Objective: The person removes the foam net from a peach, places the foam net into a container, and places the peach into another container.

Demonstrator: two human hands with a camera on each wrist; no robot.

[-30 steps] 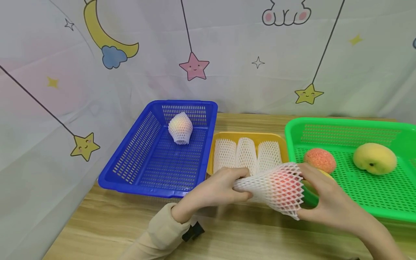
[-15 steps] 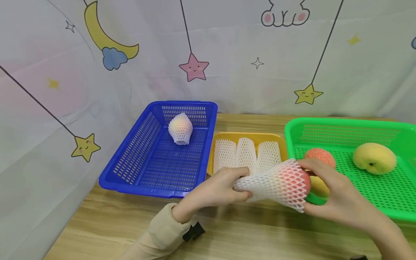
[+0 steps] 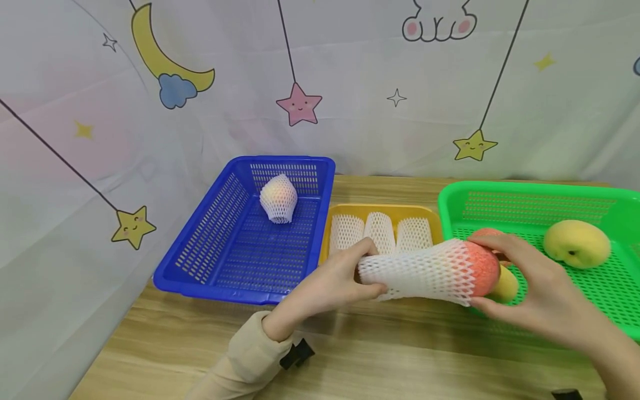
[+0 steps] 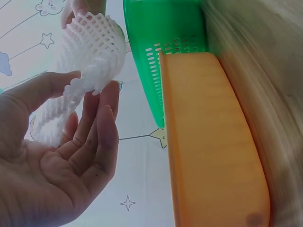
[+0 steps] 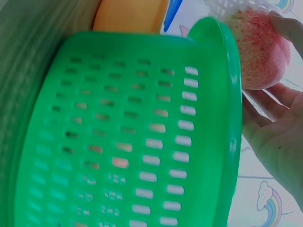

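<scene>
A white foam fruit net (image 3: 415,275) is stretched sideways above the table in the head view. My left hand (image 3: 327,286) grips its narrow left end between thumb and fingers. The net's flared right end covers part of a red peach (image 3: 486,269), whose other end sticks out bare. My right hand (image 3: 550,291) holds that peach, thumb on one side and fingers on the other, as the right wrist view confirms. In the left wrist view the mesh (image 4: 92,52) rises from my left fingers.
A blue basket (image 3: 242,291) holds a netted fruit (image 3: 278,199). Several empty nets (image 3: 380,230) lie in a yellow tray (image 3: 400,210). At right, a green basket (image 3: 545,189) contains a yellow fruit (image 3: 576,243), another yellow one (image 3: 506,284) and a reddish one (image 3: 487,232).
My right hand has moved right with the peach, which went from inside the net to largely bare at its right end. The net is stretched longer. My left hand stays nearly in place.
</scene>
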